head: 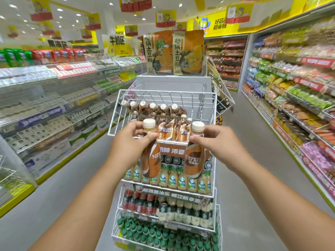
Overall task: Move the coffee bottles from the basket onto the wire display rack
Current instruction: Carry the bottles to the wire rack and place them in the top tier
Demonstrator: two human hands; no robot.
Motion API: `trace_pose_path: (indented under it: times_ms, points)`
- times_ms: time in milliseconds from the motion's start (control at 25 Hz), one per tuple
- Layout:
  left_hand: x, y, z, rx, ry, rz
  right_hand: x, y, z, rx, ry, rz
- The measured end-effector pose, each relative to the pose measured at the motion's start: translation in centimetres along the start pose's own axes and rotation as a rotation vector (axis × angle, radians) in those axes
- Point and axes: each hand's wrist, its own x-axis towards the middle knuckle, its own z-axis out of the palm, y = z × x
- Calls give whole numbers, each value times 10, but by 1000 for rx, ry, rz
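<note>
I hold two brown Nescafé coffee bottles with cream caps in front of the white wire display rack (210, 98). My left hand (130, 144) grips the neck of the left bottle (151, 160). My right hand (215, 142) grips the neck of the right bottle (194, 160). Both bottles hang upright just before the rack's top tier. That tier holds several more of the same coffee bottles (170, 129), some standing at the front and a row lying at the back (154, 106). No basket is in view.
Lower rack tiers carry green-labelled bottles (174, 180), red and dark bottles (139, 201) and green-capped bottles (163, 236). Two large orange snack bags (174, 51) stand behind the rack. Stocked shelves line the aisle on the left (45, 105) and right (299, 98).
</note>
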Motion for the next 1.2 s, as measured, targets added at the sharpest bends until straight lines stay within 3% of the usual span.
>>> trace_pose_path:
  times_ms: [480,800,1200]
  points:
    - [220,-57,49,-97,-346,149,147,39,23,-169,318,122]
    - [259,-63,68,-113,-432,170,200,69,22,-262,358,289]
    - [263,-57,71,-131,-463,125,263,142,34,-381,277,535]
